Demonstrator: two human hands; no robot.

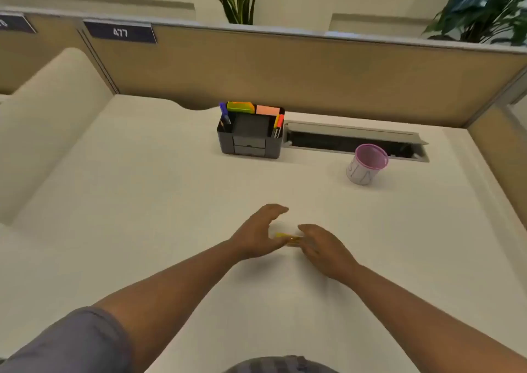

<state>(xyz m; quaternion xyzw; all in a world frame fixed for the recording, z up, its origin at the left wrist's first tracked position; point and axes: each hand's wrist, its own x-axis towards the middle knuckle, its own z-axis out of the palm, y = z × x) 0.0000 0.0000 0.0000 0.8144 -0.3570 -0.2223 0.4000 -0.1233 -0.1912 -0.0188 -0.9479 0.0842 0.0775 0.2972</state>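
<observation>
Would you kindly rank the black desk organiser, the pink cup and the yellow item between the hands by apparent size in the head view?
1. Black desk organiser
2. Pink cup
3. Yellow item, partly hidden

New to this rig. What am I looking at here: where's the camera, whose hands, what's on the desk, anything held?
No machine here: one wide-angle camera worn on a person's head looks down at their bare hands. The left hand has straight fingers; the right hand lies opposite. A small yellow object sits between them, seemingly touching both; blur hides whether the right hand pinches it. On the white desk stand a black organizer with pens and sticky notes, and a pink cup.
</observation>
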